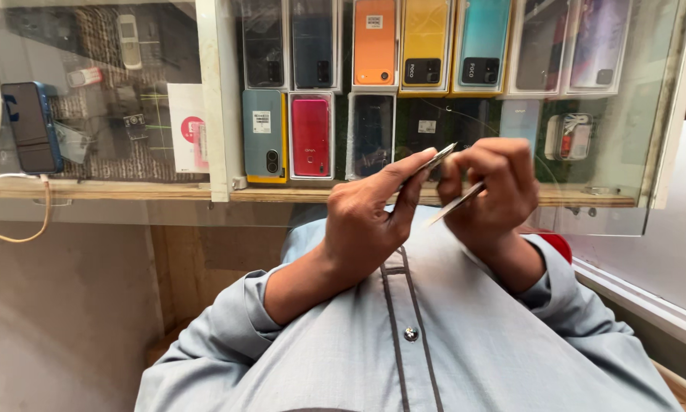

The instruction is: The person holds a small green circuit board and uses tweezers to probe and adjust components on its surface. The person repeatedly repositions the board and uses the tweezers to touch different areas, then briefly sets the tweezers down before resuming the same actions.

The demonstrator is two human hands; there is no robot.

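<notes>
My left hand [366, 221] is raised in front of my chest and pinches a thin flat dark item [437, 159], seen edge-on, between thumb and fingers. My right hand [489, 191] is close beside it, fingers curled, holding a slim silvery tool [456, 204] that points down and left toward my left hand. The tool's tip lies just under the flat item; contact between them cannot be made out. Both forearms come out of grey-blue shirt sleeves [228, 320].
Behind the hands stands a glass display case on a wooden shelf [129, 191], with several phones, among them red [311, 137], orange [374, 42], yellow [425, 46] and teal [482, 46]. A dark phone [32, 126] with a white cable sits at left. A white ledge [648, 301] runs at right.
</notes>
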